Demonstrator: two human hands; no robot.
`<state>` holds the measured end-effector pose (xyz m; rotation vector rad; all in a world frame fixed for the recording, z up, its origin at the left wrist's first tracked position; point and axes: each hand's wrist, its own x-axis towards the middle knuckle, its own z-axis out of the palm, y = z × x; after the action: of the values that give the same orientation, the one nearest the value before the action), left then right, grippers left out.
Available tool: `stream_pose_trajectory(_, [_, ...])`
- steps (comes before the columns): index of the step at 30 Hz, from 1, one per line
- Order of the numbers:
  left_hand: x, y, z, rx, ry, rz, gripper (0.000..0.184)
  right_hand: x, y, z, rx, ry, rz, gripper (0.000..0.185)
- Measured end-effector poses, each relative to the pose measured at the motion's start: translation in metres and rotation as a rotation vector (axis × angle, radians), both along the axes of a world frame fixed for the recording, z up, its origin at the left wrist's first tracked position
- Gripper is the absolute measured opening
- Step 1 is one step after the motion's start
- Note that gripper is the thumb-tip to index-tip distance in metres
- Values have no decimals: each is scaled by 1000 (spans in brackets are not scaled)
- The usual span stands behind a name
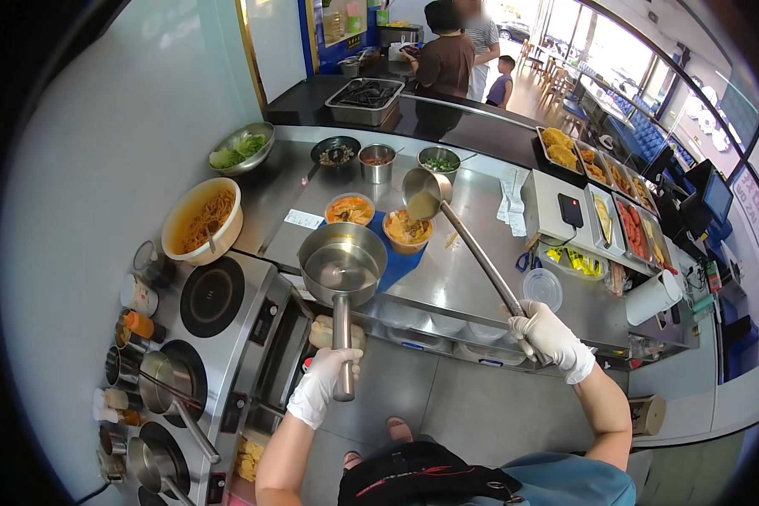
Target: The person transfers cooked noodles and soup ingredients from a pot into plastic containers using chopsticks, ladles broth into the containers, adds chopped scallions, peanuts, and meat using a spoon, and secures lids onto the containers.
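My gloved left hand [320, 384] is closed round the handle of a steel saucepan [343, 282], held level with a little clear liquid in it. In my gloved right hand [548, 336] is the long handle of a ladle [427, 180]. The ladle is tipped, and cloudy broth sits at its lip above the right takeaway bowl [406, 239]. That bowl holds orange-red food. Beside it stands a second takeaway bowl [349, 207] with similar food, partly behind the saucepan. A blue mat [401, 268] lies under the bowls on the steel counter.
Induction burners [212, 295] with small pots line the left. A white tub of noodles [228, 218] and a bowl of greens [257, 150] stand beyond them. Scissors [527, 260] and a clear lid [542, 288] lie at right. Several people are past the counter.
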<state>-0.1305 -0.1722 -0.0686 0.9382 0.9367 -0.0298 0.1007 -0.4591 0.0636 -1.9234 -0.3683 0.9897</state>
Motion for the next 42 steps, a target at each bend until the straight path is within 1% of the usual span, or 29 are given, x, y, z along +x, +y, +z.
stream_pose_trajectory(1, [1,0,-2,0,0,0,15,-3,0,2,0,0,0,34])
stream_pose_trajectory(3, [3,0,-5,11,-31,17,16,-9,2,8,-44,-65,-19,17])
stream_pose_trajectory(7, [9,-1,0,-8,-27,16,15,-8,-1,3,-41,-109,1,18])
stream_pose_trajectory(10, [11,-1,-2,-42,-59,26,14,-8,-1,3,-80,-120,15,23])
stream_pose_trajectory(12, [14,-2,0,-44,-21,27,15,-9,-2,3,-79,-129,12,23])
stream_pose_trajectory(15, [16,0,-4,-58,-60,18,16,-9,-5,3,-71,-141,-4,25])
stream_pose_trajectory(17, [18,-1,-2,-64,-69,12,17,-10,-4,5,-80,-163,41,30])
stream_pose_trajectory(18, [19,-1,0,-51,-65,19,17,-10,-5,3,-82,-171,23,34])
stream_pose_trajectory(19, [19,-2,1,-39,-60,28,17,-11,-6,2,-83,-166,28,34])
stream_pose_trajectory(22, [20,2,-9,-54,-69,5,18,-11,-7,0,-140,-198,36,37])
stream_pose_trajectory(25, [22,2,-10,-33,-67,-6,18,-12,-10,-7,-157,-265,53,42])
stream_pose_trajectory(27, [24,2,-6,-53,-56,-16,18,-12,-13,-15,-147,-359,71,48])
stream_pose_trajectory(30, [24,-1,-8,-71,-57,-17,17,-13,-17,-19,-195,-424,97,51])
stream_pose_trajectory(32, [23,-1,-5,-65,-85,-8,17,-14,-19,-18,-176,-408,87,50])
stream_pose_trajectory(34, [23,-4,2,-65,-41,-26,17,-13,-21,-13,-162,-402,73,49])
stream_pose_trajectory(36, [24,-2,-5,-64,-39,-41,17,-11,-26,-5,1,-38,-38,46])
stream_pose_trajectory(37, [25,-3,-4,-61,-28,-58,18,-11,-32,0,4,-48,-46,46])
stream_pose_trajectory(39, [26,-4,2,-71,-20,-45,18,-11,-48,10,416,395,-66,43])
stream_pose_trajectory(40, [25,-5,4,-57,-41,-37,18,-16,-54,18,483,455,-36,48])
stream_pose_trajectory(41, [22,-6,7,-45,-58,-25,17,-19,-59,25,486,457,-28,48])
stream_pose_trajectory(42, [18,-7,10,-42,-57,-15,17,-23,-64,32,487,518,1,50])
